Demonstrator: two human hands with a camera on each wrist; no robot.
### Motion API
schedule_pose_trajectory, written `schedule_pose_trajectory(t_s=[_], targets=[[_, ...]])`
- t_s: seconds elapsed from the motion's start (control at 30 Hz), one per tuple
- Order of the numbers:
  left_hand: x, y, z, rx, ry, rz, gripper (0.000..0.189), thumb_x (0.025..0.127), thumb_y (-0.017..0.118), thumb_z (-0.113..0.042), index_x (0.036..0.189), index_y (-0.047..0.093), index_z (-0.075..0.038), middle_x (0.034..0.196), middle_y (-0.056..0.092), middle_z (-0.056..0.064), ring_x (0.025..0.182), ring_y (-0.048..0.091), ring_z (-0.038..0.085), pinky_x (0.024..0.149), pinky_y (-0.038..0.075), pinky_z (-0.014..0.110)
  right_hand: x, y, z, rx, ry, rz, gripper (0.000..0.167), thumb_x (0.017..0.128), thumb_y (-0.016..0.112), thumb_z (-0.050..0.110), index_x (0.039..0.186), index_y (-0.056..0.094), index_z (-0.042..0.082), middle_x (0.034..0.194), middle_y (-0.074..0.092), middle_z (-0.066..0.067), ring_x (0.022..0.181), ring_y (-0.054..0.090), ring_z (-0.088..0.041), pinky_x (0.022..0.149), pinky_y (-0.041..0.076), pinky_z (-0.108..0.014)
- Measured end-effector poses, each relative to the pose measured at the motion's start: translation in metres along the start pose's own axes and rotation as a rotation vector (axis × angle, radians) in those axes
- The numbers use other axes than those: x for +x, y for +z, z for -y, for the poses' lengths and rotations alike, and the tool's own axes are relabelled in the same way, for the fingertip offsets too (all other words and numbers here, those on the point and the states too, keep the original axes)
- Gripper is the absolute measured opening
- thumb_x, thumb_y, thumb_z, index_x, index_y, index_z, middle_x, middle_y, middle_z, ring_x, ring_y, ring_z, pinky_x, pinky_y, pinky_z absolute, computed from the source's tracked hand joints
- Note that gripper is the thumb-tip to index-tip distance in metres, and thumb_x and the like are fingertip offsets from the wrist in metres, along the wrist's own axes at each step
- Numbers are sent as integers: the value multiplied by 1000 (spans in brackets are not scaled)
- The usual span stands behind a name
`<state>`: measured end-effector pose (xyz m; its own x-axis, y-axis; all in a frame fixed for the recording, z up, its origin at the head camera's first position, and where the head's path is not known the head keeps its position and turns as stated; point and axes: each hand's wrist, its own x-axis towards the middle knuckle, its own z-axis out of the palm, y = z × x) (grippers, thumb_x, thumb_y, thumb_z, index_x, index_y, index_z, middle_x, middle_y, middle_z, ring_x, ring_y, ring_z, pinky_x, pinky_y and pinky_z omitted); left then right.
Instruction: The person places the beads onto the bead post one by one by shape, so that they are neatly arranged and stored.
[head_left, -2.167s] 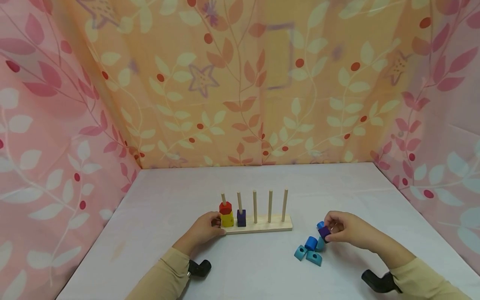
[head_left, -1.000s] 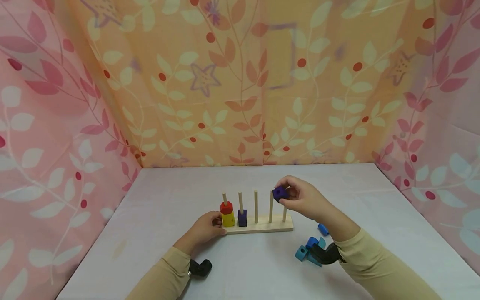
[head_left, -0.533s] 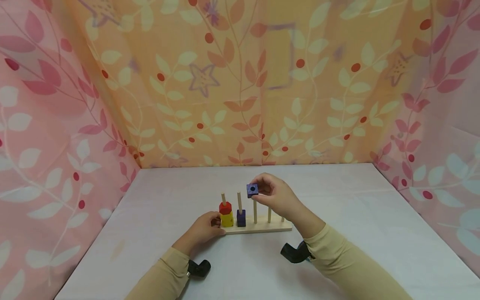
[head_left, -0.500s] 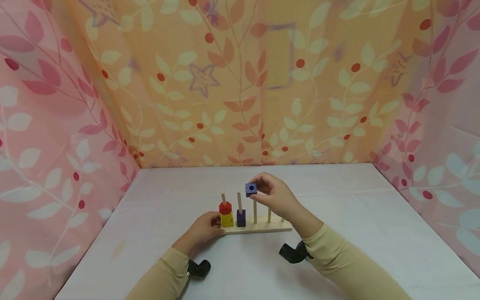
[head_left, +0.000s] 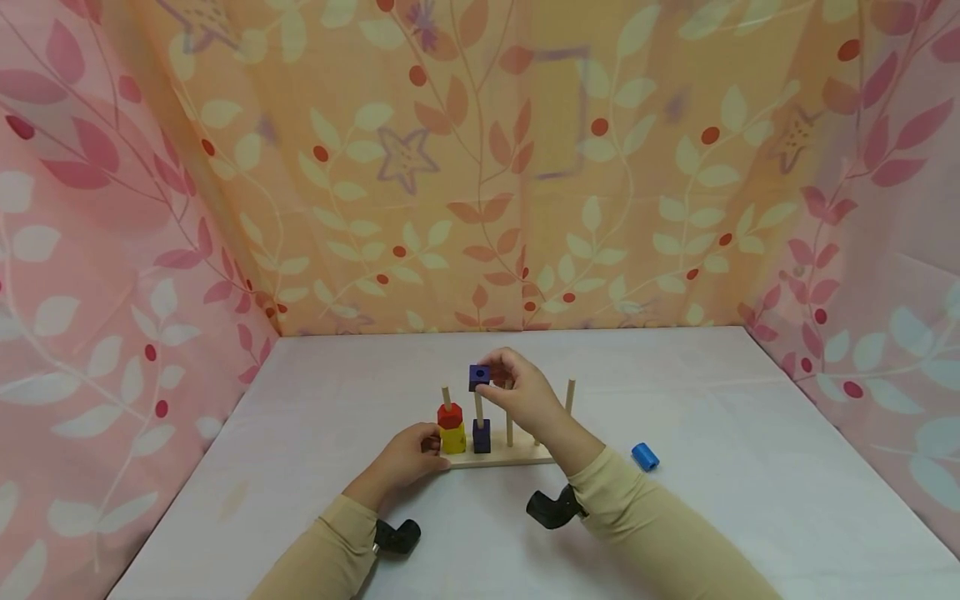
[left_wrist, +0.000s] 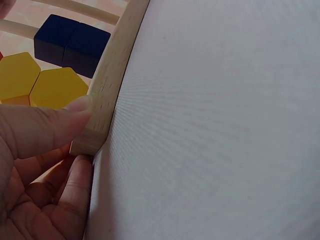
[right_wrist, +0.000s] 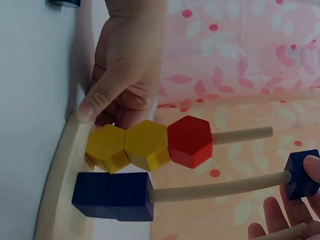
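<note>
Dark blue square block (head_left: 477, 381) is up at the tip of the second peg (head_left: 480, 408) from the left, pinched between thumb and fingers of the right hand (head_left: 525, 398). Hole shows in its upper face, head view. Right wrist view: peg tip meets the underside; can't tell if it has entered the hole. Left hand (head_left: 407, 455) grips the left end of the wooden base (head_left: 495, 459), thumb on the upper edge, other fingers curled at the end.

Low on the second peg: two matching dark blue blocks (right_wrist: 131, 196), stacked, touching, bottom one on the base. First peg (head_left: 446, 395), just beside: two yellow hexagonal blocks (right_wrist: 147, 145) with a red hexagonal block (head_left: 450, 415) on top, bare peg tip above. Third peg (head_left: 509, 429) stands bare behind the right hand's fingers; fourth mostly hidden by that hand; upper part of the fifth peg (head_left: 571, 396) visible, bare.

Bright blue cylinder (head_left: 645, 457) lies on its side on the white tabletop (head_left: 360, 367), near the right sleeve (head_left: 660, 533). Black elbow-shaped piece (head_left: 553, 507) at the right wrist, similar one at the left. Floral curtain (head_left: 480, 192) behind, orange-yellow; pink floral cloth (head_left: 97, 333) at the sides.
</note>
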<state>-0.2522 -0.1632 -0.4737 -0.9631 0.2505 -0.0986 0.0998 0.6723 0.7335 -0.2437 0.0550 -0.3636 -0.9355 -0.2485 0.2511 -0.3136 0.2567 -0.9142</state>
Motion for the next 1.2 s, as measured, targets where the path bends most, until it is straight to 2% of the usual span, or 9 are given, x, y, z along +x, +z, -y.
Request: schedule_pose_trajectory(t_s=[0.2,0.6,0.9,1.2], targets=[[1,1,1,-13,7,0,41,75,75,-18,112,59,-11,98,56,1,91,51,19,87,43,42,-1,5,-2,65,33,1,27,83,66,9,109,58,9,101,60,-7,89,57,-19,78,48,-32],[1,1,4,-12,32,-5,39,75,74,-18,111,59,-11,95,56,0,88,50,18,86,44,41,-3,10,-12,21,58,-70,35,81,68,10,114,54,10,101,58,-4,92,57,-18,81,49,-32],[2,2,6,-18,32,-16,42,75,75,-18,113,59,-10,96,57,-1,89,51,17,86,44,41,-8,18,-27,79,131,-91,49,82,67,8,126,45,10,105,60,-7,96,59,-20,85,48,-35],[2,1,6,-21,39,-7,43,74,76,-17,113,60,-9,96,58,-1,90,52,16,87,44,40,-11,24,-38,101,142,-96,31,82,67,7,110,55,5,103,59,-8,97,57,-19,87,47,-31]])
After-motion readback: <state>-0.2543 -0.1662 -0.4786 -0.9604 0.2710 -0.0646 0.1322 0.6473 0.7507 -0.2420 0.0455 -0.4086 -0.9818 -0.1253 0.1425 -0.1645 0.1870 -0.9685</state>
